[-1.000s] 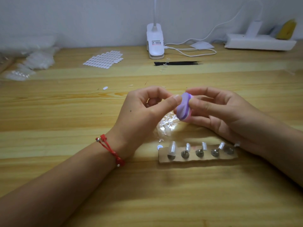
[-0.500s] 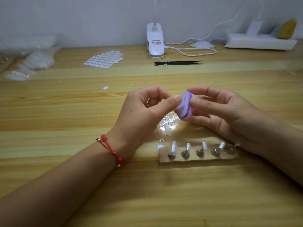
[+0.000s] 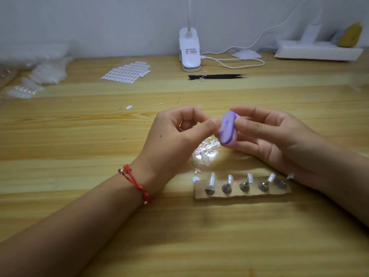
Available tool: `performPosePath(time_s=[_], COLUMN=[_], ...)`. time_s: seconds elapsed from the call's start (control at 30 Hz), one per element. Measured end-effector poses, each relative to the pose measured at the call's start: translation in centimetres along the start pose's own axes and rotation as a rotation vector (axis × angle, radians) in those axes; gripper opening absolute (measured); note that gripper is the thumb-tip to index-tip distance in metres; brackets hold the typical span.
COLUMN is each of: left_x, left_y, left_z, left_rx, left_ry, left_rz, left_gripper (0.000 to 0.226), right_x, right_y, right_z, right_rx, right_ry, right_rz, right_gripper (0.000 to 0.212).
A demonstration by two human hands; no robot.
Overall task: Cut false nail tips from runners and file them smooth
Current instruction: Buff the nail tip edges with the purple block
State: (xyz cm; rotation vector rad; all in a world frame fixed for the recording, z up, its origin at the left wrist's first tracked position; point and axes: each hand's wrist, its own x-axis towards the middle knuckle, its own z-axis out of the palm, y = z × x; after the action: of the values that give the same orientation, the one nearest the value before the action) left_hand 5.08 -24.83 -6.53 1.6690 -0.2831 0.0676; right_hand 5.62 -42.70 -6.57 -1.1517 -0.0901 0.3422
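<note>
A purple, pink-edged buffer block (image 3: 227,128) stands tilted on end in the right hand (image 3: 279,136), above a heap of clear runners and nail tips (image 3: 205,152) on the table (image 3: 79,136).

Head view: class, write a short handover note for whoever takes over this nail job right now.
Left hand: thumb and forefinger pinch something tiny against the file. It is hidden, but is likely a nail tip.
Right hand: grips the purple file.
Things: a pile of clear cut pieces lies on the table under the hands. A cardboard strip of stands sits nearer the person. Tweezers lie by the lamp.
Done: one finished nail sits on the leftmost stand.
Left: finish filing this piece; the other stands look unfilled.
</note>
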Motion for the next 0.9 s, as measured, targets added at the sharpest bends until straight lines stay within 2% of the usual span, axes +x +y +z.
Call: performPosePath(time_s=[0.17, 0.33, 0.47, 0.57, 0.67, 0.8, 0.9], left_x=[0.02, 0.04, 0.0, 0.05, 0.04, 0.08, 0.05], left_y=[0.05, 0.11, 0.14, 0.18, 0.14, 0.01, 0.06], left_z=[-0.05, -0.01, -0.09, -0.07, 0.01, -0.07, 0.05], left_rx=[-0.022, -0.024, -0.04, -0.021, -0.03, -0.02, -0.013], left_ry=[0.013, 0.006, 0.007, 0.014, -0.005, 0.029, 0.002], left_rz=[-0.043, -0.049, -0.056, -0.05, -0.068, -0.046, -0.062], left_gripper=[0.023, 0.02, 0.022, 0.022, 0.023, 0.022, 0.023], right_x=[0.15, 0.06, 0.13, -0.01, 0.04, -0.07, 0.05], right_y=[-0.12, 0.07, -0.02, 0.07, -0.02, 0.07, -0.03], right_z=[-0.29, -0.13, -0.25, 0.06, -0.13, 0.15, -0.09], right_rx=[0.075, 0.002, 0.041, -0.037, 0.037, -0.045, 0.037], right_ry=[0.019, -0.007, 0.015, -0.002, 0.031, -0.009, 0.024], right_rz=[0.012, 0.003, 0.01, -0.002, -0.003, -0.015, -0.012], right_gripper=[0.028, 0.02, 0.026, 0.022, 0.027, 0.021, 0.028])
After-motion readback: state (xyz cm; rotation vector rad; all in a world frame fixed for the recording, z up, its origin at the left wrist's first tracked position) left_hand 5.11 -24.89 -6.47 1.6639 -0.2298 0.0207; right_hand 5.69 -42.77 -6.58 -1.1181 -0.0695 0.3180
